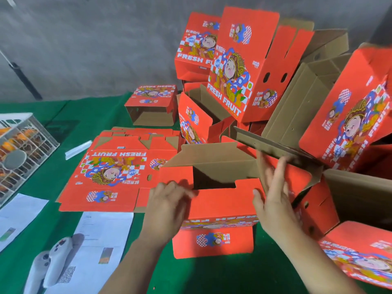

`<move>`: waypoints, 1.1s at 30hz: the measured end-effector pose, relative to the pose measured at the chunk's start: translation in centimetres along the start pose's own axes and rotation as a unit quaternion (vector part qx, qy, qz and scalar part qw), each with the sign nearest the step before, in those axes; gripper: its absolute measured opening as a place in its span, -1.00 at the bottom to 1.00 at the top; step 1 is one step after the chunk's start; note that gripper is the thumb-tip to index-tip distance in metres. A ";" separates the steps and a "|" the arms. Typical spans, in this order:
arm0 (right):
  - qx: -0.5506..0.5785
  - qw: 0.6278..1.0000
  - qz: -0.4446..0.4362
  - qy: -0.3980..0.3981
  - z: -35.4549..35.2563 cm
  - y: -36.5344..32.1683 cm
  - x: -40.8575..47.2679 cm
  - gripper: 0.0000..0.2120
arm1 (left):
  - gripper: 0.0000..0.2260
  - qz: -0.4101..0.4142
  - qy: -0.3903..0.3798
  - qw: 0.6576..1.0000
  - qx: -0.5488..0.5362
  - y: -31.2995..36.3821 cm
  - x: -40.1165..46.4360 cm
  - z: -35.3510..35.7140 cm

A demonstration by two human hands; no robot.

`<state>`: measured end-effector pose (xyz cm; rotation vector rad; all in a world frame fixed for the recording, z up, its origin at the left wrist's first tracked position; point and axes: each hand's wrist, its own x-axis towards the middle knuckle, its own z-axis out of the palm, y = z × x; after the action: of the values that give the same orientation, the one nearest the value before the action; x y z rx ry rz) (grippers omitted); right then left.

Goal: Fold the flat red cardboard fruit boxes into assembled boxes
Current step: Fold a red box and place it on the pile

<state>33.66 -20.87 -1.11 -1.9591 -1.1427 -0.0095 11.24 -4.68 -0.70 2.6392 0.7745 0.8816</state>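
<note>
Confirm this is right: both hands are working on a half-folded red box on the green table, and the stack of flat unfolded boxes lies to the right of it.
One thing is wrong. The head view shows the stack of flat boxes to the left of the half-folded red box, not the right. Both hands, left hand and right hand, are on that box on the green table.

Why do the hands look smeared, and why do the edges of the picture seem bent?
Head view: motion blur smears the left hand and right hand on the box being folded; the flat box stack stays fairly sharp. The wide lens bows the assembled boxes near the edges. Lighting is soft, without glare.
</note>
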 end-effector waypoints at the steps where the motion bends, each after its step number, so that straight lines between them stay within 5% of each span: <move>1: -0.010 0.999 -0.023 -0.029 0.0 -0.1 0.1 0.08 | -0.68 -0.042 -0.018 0.999 -0.016 0.0 0.5 -0.3; 5: -0.013 0.995 -0.073 -0.062 -0.1 0.7 0.6 -0.22 | -0.32 -0.082 -0.107 0.983 0.125 0.4 3.6 -0.9; 9: -0.014 0.991 -0.092 -0.095 0.4 1.5 -0.5 -0.44 | -0.27 -0.137 -0.141 0.965 0.173 -0.2 5.3 0.1; 15: -0.037 0.996 -0.057 -0.062 0.4 1.1 0.7 -0.55 | -0.33 -0.182 -0.043 0.980 0.068 0.1 5.3 0.2; 22: 0.010 0.999 0.048 0.007 1.2 -0.4 4.1 -0.40 | -0.62 -0.197 0.120 0.972 -0.044 -0.6 4.3 0.4; 26: 0.027 0.986 0.163 -0.034 2.1 -1.7 6.0 -0.43 | -0.67 -0.229 -0.024 0.966 -0.121 -1.7 4.4 -0.3; 30: -0.114 0.978 0.102 -0.143 2.9 -1.0 5.6 -0.03 | -0.14 -0.205 -0.109 0.972 0.043 -1.8 4.7 -0.1; 33: -0.192 0.964 0.121 -0.137 3.7 -1.2 5.8 0.00 | -0.05 -0.274 -0.117 0.941 0.157 -0.6 5.0 0.9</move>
<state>34.70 -13.98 -0.43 -2.4999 -1.1286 0.1887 14.95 -1.43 0.76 2.4844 1.5801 0.3037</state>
